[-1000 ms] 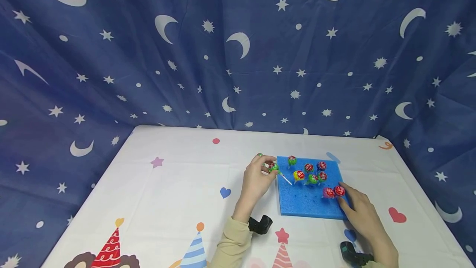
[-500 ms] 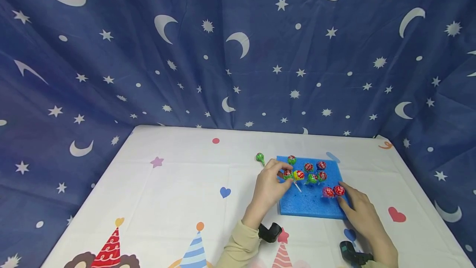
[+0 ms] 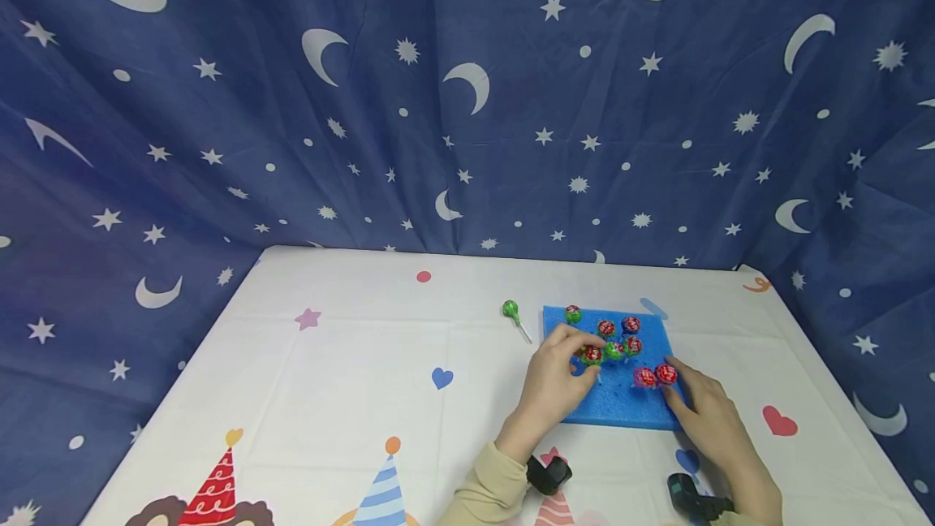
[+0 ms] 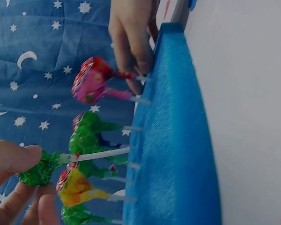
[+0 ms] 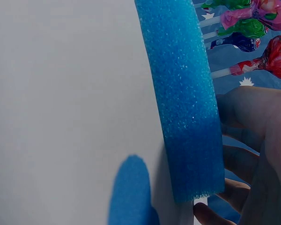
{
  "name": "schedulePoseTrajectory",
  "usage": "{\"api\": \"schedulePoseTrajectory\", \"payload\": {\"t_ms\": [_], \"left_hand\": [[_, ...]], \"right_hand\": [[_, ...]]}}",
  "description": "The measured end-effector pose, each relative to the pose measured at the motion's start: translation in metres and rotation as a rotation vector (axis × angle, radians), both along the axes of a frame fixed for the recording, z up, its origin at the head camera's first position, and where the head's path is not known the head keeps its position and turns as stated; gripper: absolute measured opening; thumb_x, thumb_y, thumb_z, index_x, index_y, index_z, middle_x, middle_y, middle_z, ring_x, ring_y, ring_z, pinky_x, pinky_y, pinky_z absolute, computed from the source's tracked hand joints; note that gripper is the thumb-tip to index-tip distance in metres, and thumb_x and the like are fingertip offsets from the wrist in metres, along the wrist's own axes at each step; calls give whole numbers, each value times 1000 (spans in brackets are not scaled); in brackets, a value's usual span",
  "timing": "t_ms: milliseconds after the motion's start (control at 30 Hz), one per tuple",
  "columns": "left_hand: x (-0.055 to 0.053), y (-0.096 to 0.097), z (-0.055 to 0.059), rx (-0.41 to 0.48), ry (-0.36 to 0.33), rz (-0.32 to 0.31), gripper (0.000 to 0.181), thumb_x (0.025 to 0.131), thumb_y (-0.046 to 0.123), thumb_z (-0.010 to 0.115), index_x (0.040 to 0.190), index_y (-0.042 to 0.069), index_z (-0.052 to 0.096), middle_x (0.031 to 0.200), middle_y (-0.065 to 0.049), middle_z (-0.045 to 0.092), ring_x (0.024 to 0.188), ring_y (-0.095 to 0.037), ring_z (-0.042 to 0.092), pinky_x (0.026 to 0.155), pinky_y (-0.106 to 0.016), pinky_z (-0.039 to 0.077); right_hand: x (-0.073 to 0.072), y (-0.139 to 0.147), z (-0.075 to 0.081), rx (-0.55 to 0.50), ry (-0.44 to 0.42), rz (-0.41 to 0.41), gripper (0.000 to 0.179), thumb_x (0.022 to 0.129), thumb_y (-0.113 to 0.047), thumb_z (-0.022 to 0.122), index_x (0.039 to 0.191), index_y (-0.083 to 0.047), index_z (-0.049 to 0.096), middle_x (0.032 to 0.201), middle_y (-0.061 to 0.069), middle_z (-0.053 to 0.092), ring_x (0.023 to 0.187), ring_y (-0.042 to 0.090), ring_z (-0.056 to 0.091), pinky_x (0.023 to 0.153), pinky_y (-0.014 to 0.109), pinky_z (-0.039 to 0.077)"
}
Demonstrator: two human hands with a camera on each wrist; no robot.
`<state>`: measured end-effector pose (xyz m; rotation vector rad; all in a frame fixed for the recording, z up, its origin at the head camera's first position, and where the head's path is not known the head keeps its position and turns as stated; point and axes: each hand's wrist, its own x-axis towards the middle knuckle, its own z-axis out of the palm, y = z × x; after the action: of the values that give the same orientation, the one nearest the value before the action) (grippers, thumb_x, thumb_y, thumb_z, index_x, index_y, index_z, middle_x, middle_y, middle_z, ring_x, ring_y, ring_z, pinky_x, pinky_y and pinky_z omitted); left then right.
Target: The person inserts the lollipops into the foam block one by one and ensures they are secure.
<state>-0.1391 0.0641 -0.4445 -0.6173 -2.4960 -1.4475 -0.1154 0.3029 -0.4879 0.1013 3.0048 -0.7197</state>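
Observation:
My left hand point(image 3: 558, 376) pinches a lollipop point(image 4: 40, 171) by its green-wrapped head, with red printing on top. In the left wrist view its white stick runs slantwise to the surface of a blue foam board point(image 3: 621, 408), its tip right at the foam. Several lollipops stand in the board by their sticks, among them a yellow one point(image 4: 75, 187), a pink one point(image 3: 645, 377) and a red one point(image 3: 665, 373). My right hand point(image 3: 704, 412) holds the board's right edge, with the thumb over the top and the fingers along the side.
A loose green lollipop point(image 3: 510, 309) lies on the white printed tablecloth point(image 3: 351, 380), left of the board. Behind the table hangs a dark blue curtain point(image 3: 467, 144) with moons and stars.
My left hand has carried the green lollipop rightward from the board's left edge to over its standing lollipops, uncovering the loose one on the cloth. The right hand has stayed in place.

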Motion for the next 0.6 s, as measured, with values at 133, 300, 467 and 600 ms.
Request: {"api": "schedulePoseTrajectory", "payload": {"t_ms": [133,300,467,600], "left_hand": [[1,5,-4,-6,19,-9,32,81,6,73,111,16,67,106,1,60,75,-12,57,65,-6,41],[2,8,-8,-19,39,-7,29,81,7,74,108,15,67,105,2,60,75,-11,55,64,-6,40],[2,9,-10,-37,46,-3,28,81,7,74,107,15,68,105,2,59,76,-10,55,65,-5,40],[2,9,-11,-42,48,-4,28,81,8,74,108,16,68,104,3,59,77,-9,54,65,-6,39]], "right_hand": [[0,0,0,1,-19,-6,62,98,-32,48,148,-2,29,145,33,33,132,57,26,97,78,24],[0,0,0,-3,-30,-12,62,98,-32,49,149,-2,29,145,33,33,132,57,25,97,78,23],[0,0,0,-3,-18,-11,62,98,-33,48,148,-2,29,145,33,33,132,57,26,97,78,24],[0,0,0,-2,-9,-9,61,98,-33,48,148,-2,30,145,33,34,131,57,26,97,78,24]]}}
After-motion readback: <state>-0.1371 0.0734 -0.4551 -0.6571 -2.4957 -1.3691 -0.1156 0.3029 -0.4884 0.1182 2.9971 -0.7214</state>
